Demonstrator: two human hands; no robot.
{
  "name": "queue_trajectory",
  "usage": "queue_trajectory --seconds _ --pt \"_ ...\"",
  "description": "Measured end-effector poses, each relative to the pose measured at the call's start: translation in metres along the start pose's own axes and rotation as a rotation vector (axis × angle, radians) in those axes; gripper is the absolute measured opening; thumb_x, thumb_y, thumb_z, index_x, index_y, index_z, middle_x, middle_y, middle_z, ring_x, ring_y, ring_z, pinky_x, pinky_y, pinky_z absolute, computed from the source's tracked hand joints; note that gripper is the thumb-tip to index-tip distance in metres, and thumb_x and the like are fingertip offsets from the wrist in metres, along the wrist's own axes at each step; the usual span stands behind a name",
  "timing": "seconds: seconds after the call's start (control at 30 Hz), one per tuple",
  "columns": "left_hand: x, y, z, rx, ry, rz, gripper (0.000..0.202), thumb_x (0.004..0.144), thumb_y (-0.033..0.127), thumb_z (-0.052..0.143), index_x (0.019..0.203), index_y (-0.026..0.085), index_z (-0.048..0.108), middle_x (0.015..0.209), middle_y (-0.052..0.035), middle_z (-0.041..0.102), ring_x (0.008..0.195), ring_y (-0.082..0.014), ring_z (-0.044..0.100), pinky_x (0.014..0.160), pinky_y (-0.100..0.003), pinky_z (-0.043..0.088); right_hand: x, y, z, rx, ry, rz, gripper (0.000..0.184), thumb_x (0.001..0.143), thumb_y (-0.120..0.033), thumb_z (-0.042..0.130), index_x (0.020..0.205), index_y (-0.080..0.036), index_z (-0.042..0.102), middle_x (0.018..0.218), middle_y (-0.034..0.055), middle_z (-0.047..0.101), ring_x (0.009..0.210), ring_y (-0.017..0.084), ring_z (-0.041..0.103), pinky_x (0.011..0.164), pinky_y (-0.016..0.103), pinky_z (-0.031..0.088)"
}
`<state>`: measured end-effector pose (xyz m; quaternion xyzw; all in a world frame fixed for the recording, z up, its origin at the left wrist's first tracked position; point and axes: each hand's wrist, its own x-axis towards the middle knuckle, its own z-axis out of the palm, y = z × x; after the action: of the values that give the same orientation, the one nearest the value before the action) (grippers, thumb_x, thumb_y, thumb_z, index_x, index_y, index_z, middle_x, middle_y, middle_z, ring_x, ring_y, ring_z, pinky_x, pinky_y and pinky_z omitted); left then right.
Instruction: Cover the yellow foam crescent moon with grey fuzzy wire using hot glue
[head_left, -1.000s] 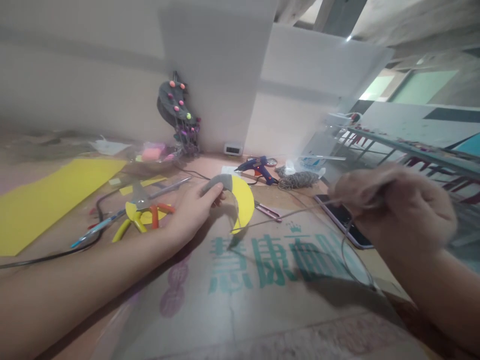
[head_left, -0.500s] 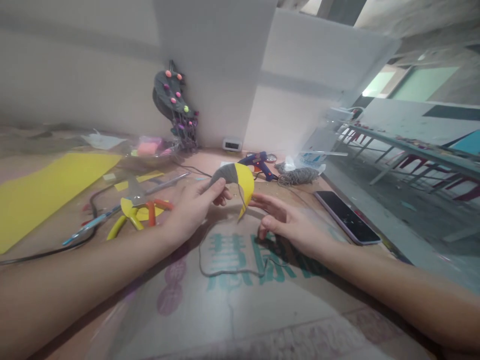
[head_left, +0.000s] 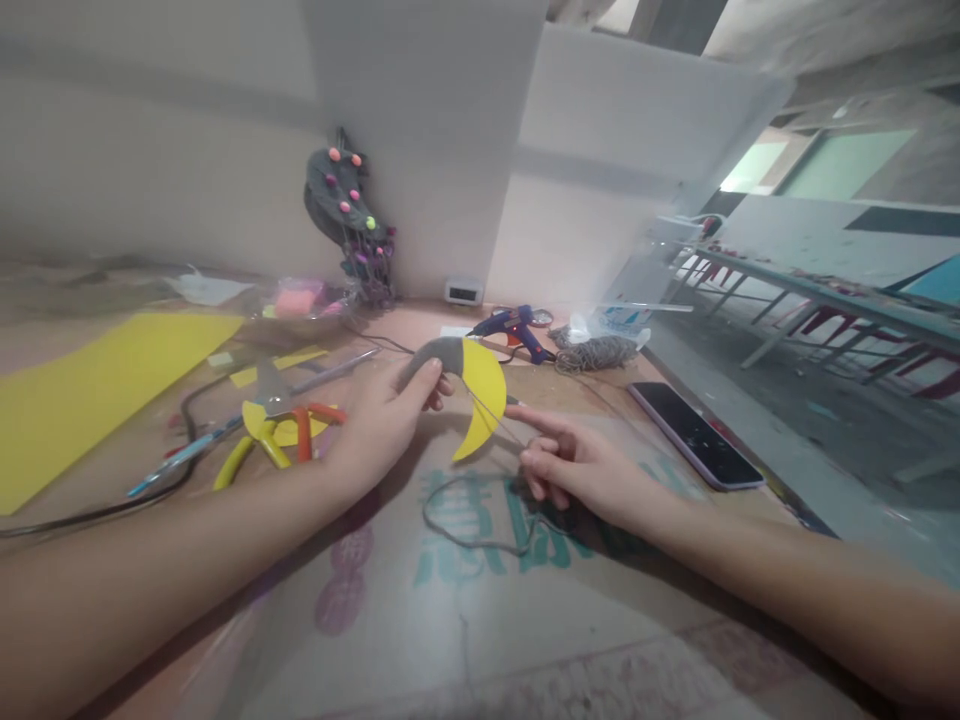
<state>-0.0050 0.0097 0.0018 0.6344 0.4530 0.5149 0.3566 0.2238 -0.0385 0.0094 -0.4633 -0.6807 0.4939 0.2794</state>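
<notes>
My left hand [head_left: 382,420] is closed on the grey-wrapped end of a yellow crescent-shaped foam piece [head_left: 480,395], holding it just above the cardboard sheet [head_left: 465,600]. A thin grey string [head_left: 480,525] runs from the crescent down to a loose loop on the cardboard. My right hand [head_left: 577,465] sits just right of the crescent, its index finger stretched toward the string and the other fingers curled; the string appears to pass between its fingers.
Orange and yellow-handled pliers and scissors [head_left: 277,425] lie left of my left hand beside a yellow foam sheet [head_left: 90,390]. A blue glue gun [head_left: 514,328], a ball of grey twine [head_left: 596,352] and a phone [head_left: 694,435] lie behind and right. A grey decorated ornament [head_left: 345,205] leans in the corner.
My right hand came down from a raised pull at the right to the cardboard beside the crescent. The string went slack into a loop. My left hand kept its hold and tilted the crescent.
</notes>
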Motion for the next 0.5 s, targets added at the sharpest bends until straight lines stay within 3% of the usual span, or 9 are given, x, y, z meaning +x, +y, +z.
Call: queue_trajectory --seconds 0.1,0.17,0.3,0.4,0.5 --pt "0.003 -0.002 0.000 0.057 -0.049 -0.009 0.030 0.090 0.040 0.049 0.075 0.018 0.064 0.075 -0.0018 0.066 0.074 -0.0178 0.059 0.070 -0.028 0.043 -0.011 -0.004 0.001 -0.341 0.140 -0.366 0.043 0.093 -0.026 0.050 0.136 -0.021 0.048 0.072 -0.0021 0.062 0.060 0.010 0.056 0.056 0.023 0.046" --pt "0.003 -0.001 0.001 0.118 -0.112 -0.027 0.029 0.088 0.038 0.050 0.071 0.019 0.063 0.073 -0.0011 0.066 0.073 -0.0181 0.059 0.067 -0.028 0.042 -0.012 -0.007 -0.002 -0.498 0.173 -0.516 0.034 0.093 -0.025 0.051 0.127 -0.020 0.054 0.084 0.0015 0.067 0.068 0.012 0.059 0.060 0.024 0.047" --pt "0.001 0.003 0.003 0.178 -0.201 -0.072 0.028 0.086 0.039 0.052 0.070 0.019 0.065 0.071 -0.0008 0.068 0.070 -0.0191 0.060 0.062 -0.027 0.040 0.006 -0.007 -0.025 -0.546 0.413 -0.443 0.016 0.092 -0.028 0.054 0.102 -0.018 0.060 0.090 0.0046 0.066 0.077 0.015 0.062 0.068 0.028 0.050" --pt "-0.001 0.001 0.006 0.146 -0.301 -0.056 0.027 0.085 0.039 0.054 0.071 0.020 0.065 0.071 -0.0003 0.068 0.069 -0.0194 0.060 0.062 -0.027 0.041 0.030 0.009 -0.055 -0.513 0.553 -0.378 0.018 0.091 -0.031 0.056 0.102 -0.018 0.060 0.099 0.0068 0.066 0.093 0.019 0.063 0.083 0.035 0.051" --pt "-0.002 -0.004 0.008 0.099 -0.354 -0.058 0.025 0.084 0.042 0.056 0.075 0.020 0.065 0.070 0.0006 0.066 0.063 -0.0181 0.057 0.054 -0.026 0.037 0.051 0.027 -0.083 -0.516 0.572 -0.303 0.033 0.087 -0.031 0.060 0.116 -0.015 0.057 0.116 0.0113 0.064 0.104 0.020 0.061 0.098 0.041 0.046"
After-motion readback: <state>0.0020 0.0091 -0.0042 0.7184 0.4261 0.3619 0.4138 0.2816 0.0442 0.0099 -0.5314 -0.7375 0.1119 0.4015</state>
